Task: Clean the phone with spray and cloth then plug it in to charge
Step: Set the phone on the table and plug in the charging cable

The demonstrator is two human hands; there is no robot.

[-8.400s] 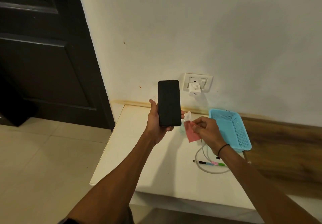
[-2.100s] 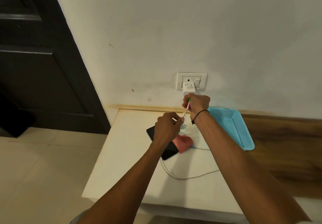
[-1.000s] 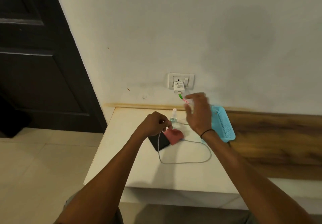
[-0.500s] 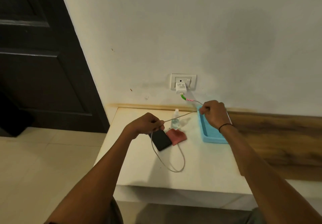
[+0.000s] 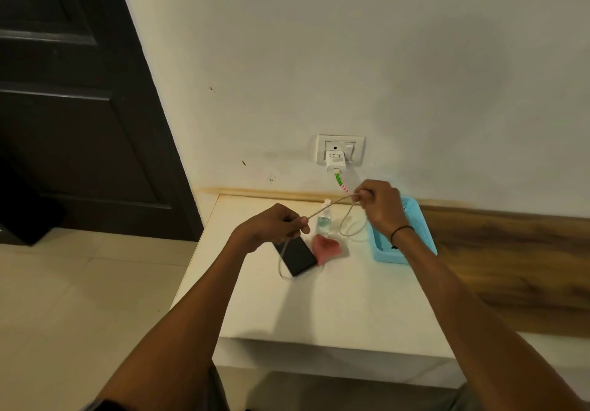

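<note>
Phone [image 5: 298, 259] flat on table [image 5: 335, 308] | hands raised; left [image 5: 271, 225], right [image 5: 378, 207] apparently pinching cable [image 5: 329, 206] taut

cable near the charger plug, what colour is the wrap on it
Green next to the charger, then pink further down the cable; shows best in the head view.

My left hand [image 5: 271, 227] covering the phone's [image 5: 298, 255] top end, cable [image 5: 329, 206] plug end hiding under it, spray bottle [image 5: 323, 220] label reading too small, my right wrist blocking part of the blue basket [image 5: 418, 235], adapter [image 5: 335, 160] print staying illegible.
</note>
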